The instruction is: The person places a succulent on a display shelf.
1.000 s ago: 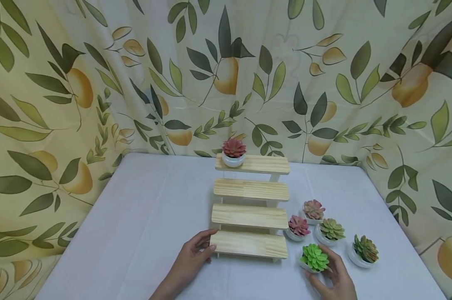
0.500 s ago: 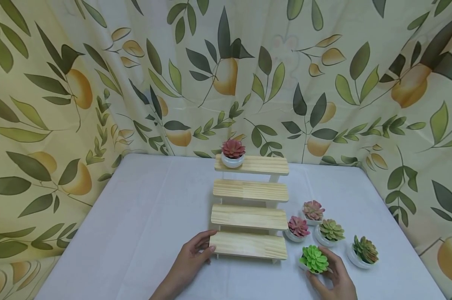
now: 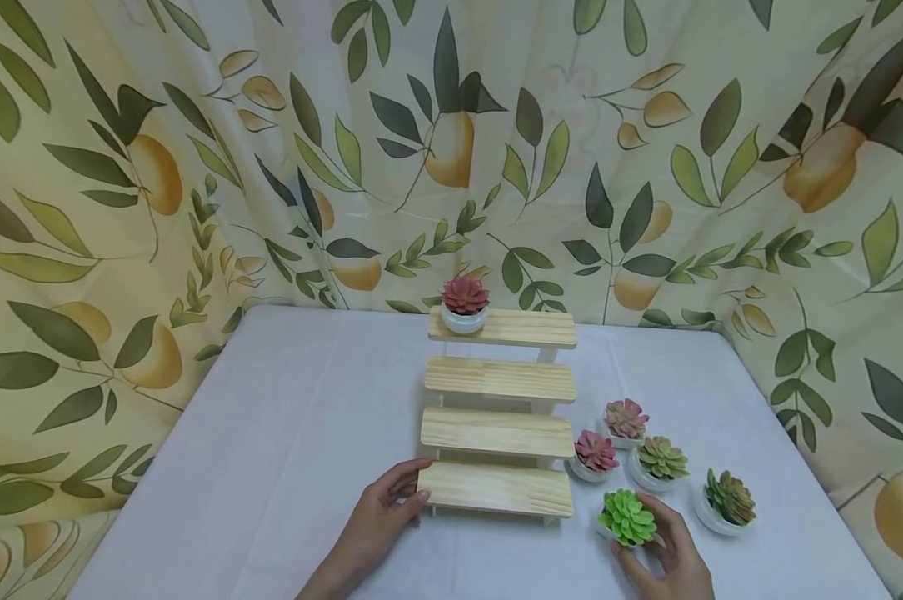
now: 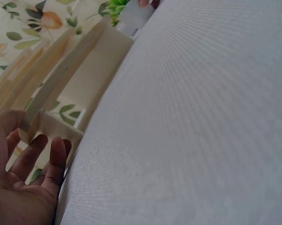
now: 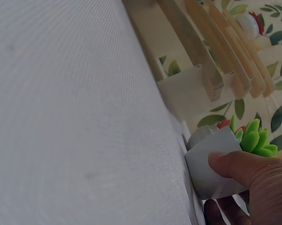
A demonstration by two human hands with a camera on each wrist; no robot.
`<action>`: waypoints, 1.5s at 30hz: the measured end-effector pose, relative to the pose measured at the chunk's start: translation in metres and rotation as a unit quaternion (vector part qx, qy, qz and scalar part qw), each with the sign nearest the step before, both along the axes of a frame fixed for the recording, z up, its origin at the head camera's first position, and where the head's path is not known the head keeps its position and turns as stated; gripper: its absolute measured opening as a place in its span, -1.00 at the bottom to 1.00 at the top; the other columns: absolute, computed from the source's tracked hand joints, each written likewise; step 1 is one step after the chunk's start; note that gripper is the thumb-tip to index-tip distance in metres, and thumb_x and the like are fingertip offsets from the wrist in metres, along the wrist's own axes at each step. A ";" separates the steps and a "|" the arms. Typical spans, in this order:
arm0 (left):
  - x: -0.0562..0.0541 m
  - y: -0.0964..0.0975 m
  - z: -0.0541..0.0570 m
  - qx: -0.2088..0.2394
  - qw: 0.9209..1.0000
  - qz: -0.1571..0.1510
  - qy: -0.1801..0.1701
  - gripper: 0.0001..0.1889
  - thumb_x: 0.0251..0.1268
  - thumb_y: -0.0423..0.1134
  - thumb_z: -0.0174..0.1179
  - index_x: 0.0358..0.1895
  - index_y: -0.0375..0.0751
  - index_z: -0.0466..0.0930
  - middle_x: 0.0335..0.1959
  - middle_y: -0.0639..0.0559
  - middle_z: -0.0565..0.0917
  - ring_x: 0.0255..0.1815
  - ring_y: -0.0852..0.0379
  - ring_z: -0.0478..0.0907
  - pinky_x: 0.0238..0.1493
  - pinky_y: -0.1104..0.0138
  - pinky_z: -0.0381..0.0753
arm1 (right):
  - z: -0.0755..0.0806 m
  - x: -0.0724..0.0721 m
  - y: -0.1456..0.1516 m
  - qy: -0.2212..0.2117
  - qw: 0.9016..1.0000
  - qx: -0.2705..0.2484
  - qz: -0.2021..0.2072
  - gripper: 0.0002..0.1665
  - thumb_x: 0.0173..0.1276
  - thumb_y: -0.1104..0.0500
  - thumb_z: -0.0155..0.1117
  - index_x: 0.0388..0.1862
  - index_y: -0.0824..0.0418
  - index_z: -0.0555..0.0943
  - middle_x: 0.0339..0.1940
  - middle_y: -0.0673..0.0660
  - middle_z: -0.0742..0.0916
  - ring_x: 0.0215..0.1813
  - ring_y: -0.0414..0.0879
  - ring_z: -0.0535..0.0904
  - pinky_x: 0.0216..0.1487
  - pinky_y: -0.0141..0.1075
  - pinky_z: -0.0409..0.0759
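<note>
A four-tier wooden display stand stands mid-table, with white supports under its planks. My left hand grips the left end of its lowest plank; in the left wrist view the thumb is at the plank's corner and the fingers curl below it. My right hand holds a bright green potted succulent to the right of the stand. In the right wrist view the thumb presses the side of its white pot, low against the tablecloth. A red potted succulent sits at the left of the top plank.
Near my right hand stand a pink potted succulent, a paler pink one, a yellowish-green one and a dark green one. A white cloth covers the table. Leaf-and-fruit-patterned curtain hangs behind and at both sides.
</note>
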State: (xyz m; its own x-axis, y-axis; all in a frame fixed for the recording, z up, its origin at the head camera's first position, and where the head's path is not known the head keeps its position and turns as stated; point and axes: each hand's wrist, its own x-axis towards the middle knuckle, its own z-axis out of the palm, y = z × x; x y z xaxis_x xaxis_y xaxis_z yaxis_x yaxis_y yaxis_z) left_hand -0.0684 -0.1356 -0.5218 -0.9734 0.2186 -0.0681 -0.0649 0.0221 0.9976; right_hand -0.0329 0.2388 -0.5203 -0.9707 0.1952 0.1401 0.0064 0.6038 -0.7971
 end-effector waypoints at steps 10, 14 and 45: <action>0.000 -0.001 0.001 -0.003 1.000 0.001 0.006 -0.50 0.49 -0.20 0.29 0.43 -0.14 0.48 0.13 -0.10 0.66 -0.05 0.01 0.59 -0.20 0.25 0.72 | 0.003 0.001 -0.002 0.029 0.999 -0.010 -0.023 0.02 0.04 0.57 0.56 0.47 0.30 0.32 0.33 0.14 0.51 0.20 -0.56 0.30 0.07 -0.66 0.45; 0.000 -0.001 0.001 0.000 1.000 0.003 0.004 -0.50 0.49 -0.20 0.30 0.42 -0.15 0.48 0.14 -0.11 0.66 -0.04 0.00 0.60 -0.21 0.25 0.72 | 0.006 0.001 -0.004 0.043 0.998 -0.023 -0.042 0.05 0.01 0.60 0.56 0.48 0.30 0.32 0.32 0.12 0.50 0.22 -0.50 0.33 0.08 -0.65 0.46; -0.001 -0.001 0.000 0.010 1.000 -0.008 0.009 -0.49 0.49 -0.19 0.29 0.43 -0.14 0.48 0.20 -0.11 0.65 0.04 -0.02 0.60 -0.20 0.25 0.72 | 0.029 0.009 -0.018 0.134 0.987 -0.054 -0.074 0.08 -0.13 0.75 0.51 0.44 0.37 0.40 0.19 -0.04 0.59 0.17 -0.33 0.48 0.03 -0.63 0.47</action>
State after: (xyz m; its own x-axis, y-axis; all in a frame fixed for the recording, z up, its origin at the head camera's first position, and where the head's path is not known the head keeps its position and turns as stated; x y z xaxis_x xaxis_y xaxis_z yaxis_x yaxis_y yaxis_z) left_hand -0.0692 -0.1363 -0.5214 -0.9710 0.2347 -0.0456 -0.0463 0.0023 0.9989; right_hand -0.0237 0.2208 -0.4916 -0.8613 0.3593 0.3592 -0.1323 0.5240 -0.8414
